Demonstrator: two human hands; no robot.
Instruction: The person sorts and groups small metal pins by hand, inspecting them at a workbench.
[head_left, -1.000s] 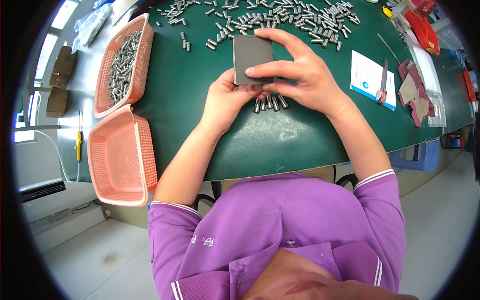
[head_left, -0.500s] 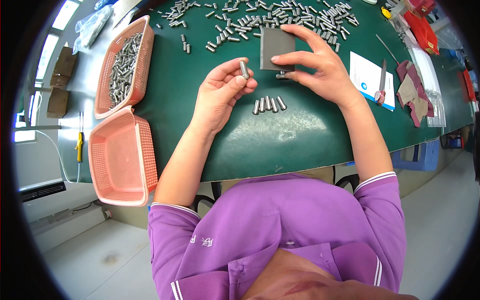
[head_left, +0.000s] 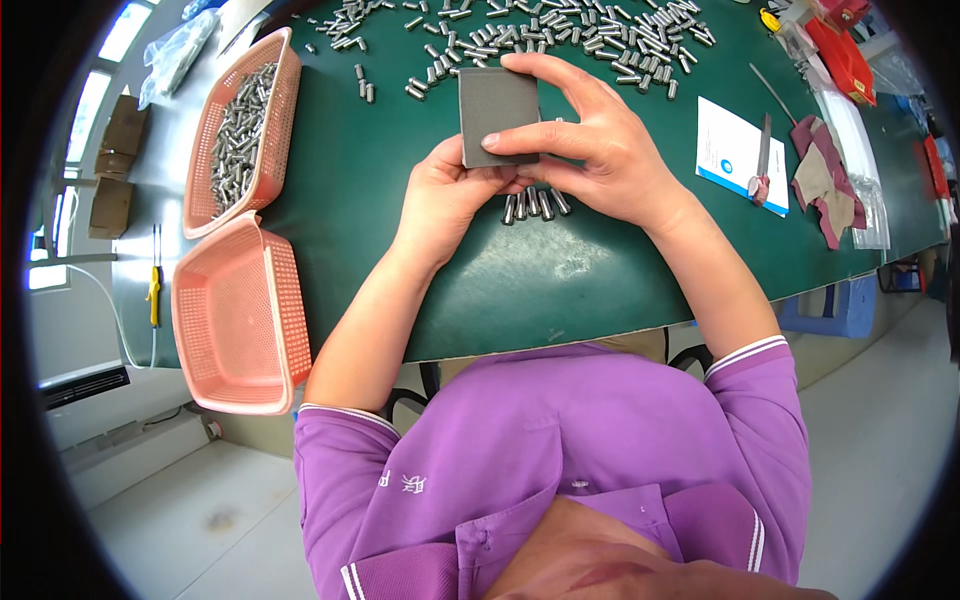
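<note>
1. Grey pad point(head_left: 498, 112) is raised in front of the person, above the counter point(head_left: 480, 310), between the two hands. I judge it light, slightly soft and not slippery, because its face looks dull and dry. Probably it does not break easily.
2. The right hand point(head_left: 615, 155) is grasping it: one fingertip is at the top edge, another is on the flat face. These places, and also the side edges, seem good for taking hold.
3. The left hand point(head_left: 445, 195) has its fingers bent at the lower edge; they are partly hidden, so I cannot tell what they pinch.
4. Just below the hands, five metal pins point(head_left: 533, 203) lie in a row. They look hard, smooth and easy to roll.
5. The counter is green, flat and a little shiny. At its left front edge is a pink basket point(head_left: 235, 325); behind it, a longer basket point(head_left: 282, 130) contains many pins.
6. On the right side lie a white sheet point(head_left: 722, 130), a long tool point(head_left: 765, 145) upon it, and a cloth point(head_left: 820, 180).
7. Farther away, loose pins point(head_left: 600, 42) are scattered widely.
8. Beyond the counter, at left, the room shows brown boxes point(head_left: 108, 208) and a bright window point(head_left: 85, 115).
</note>
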